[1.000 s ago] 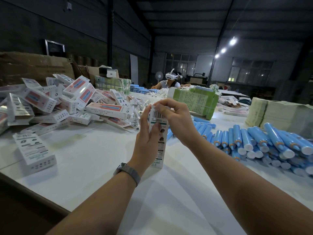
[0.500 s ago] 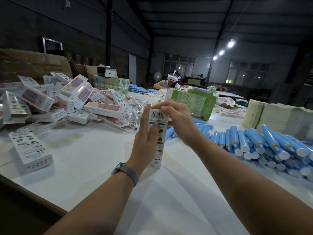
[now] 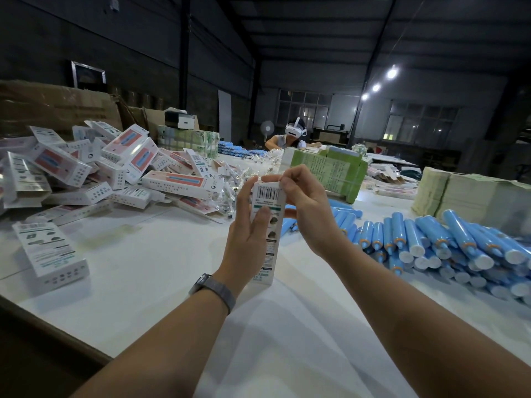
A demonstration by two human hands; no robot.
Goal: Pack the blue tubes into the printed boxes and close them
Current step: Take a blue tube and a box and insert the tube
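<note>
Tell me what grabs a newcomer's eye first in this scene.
In the middle, the left hand and right hand hold a printed box upright on the white table, the right hand's fingers at its top end. To the right lies a broad heap of blue tubes; to the left, a jumbled pile of boxes.

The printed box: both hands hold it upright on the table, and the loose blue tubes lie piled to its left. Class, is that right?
Not quite. The head view shows the blue tubes piled to the right of the printed box; the left hand and right hand do hold it upright on the table.
</note>
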